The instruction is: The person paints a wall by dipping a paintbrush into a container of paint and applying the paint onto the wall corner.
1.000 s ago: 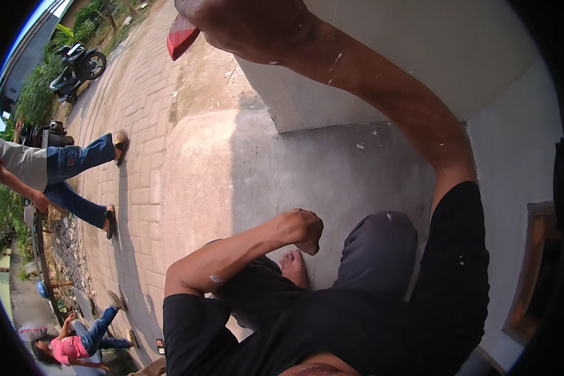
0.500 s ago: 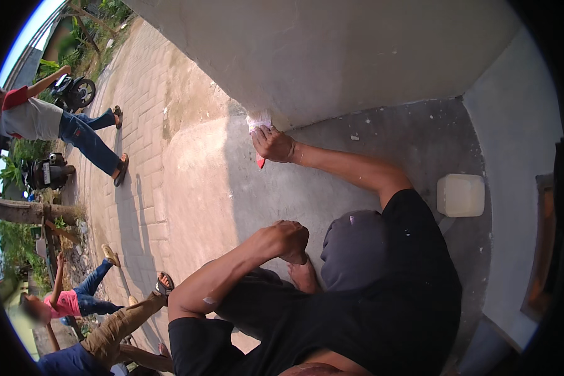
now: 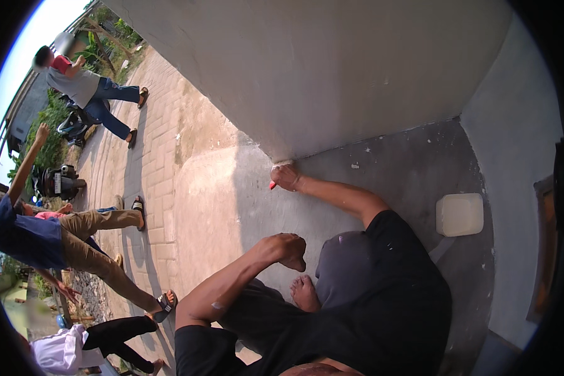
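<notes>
My right hand (image 3: 286,177) is closed round a paintbrush (image 3: 272,185). The red end of its handle sticks out below my fingers, and its pale bristles meet the foot of the grey wall (image 3: 332,75), close to the wall's outer corner. Most of the brush is hidden by my hand. My left hand (image 3: 287,250) is curled into a loose fist above my bent legs; its palm is out of sight, so I cannot tell whether anything is in it. A bare foot (image 3: 304,293) shows just below it on the grey floor (image 3: 263,213).
A whitish square plastic container (image 3: 459,214) stands on the floor to my right, near the side wall (image 3: 520,156). On the left a paved path (image 3: 160,207) carries several people walking, one in a navy shirt (image 3: 28,238). Parked motorbikes (image 3: 56,182) line its far side.
My right hand with the paintbrush now appears lower and slightly right, nearer the wall's foot. My view has shifted. People on the path have moved, and one in a white top has come in.
</notes>
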{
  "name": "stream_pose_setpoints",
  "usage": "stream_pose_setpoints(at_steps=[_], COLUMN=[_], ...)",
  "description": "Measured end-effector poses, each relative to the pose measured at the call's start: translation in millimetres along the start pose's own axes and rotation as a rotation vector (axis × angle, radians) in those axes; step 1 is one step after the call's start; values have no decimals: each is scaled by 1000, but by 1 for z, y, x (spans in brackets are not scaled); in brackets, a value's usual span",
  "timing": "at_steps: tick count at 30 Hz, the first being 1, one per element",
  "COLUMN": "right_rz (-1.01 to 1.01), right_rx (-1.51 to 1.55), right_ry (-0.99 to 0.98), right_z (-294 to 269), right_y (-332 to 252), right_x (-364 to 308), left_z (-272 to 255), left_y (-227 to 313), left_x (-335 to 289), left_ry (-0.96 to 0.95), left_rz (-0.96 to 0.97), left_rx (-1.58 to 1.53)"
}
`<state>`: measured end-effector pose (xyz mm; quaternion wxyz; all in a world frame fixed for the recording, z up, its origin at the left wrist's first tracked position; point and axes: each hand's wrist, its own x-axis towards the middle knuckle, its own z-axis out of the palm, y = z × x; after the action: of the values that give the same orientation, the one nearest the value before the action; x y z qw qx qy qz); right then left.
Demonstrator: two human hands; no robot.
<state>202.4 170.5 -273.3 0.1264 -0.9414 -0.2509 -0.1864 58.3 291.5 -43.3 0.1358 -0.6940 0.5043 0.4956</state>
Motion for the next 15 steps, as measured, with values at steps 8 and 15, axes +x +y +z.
stream_pose_setpoints(at_steps=[8, 15], right_rz=[-20, -169], right_rx=[137, -121], right_ry=[165, 464], right_z=[-128, -348], right_y=[-1, -29], right_x=[55, 136], left_z=[4, -7], left_y=[-5, -5], left_x=[4, 11], left_ry=[0, 28], left_rz=[-9, 42], left_rx=[25, -41])
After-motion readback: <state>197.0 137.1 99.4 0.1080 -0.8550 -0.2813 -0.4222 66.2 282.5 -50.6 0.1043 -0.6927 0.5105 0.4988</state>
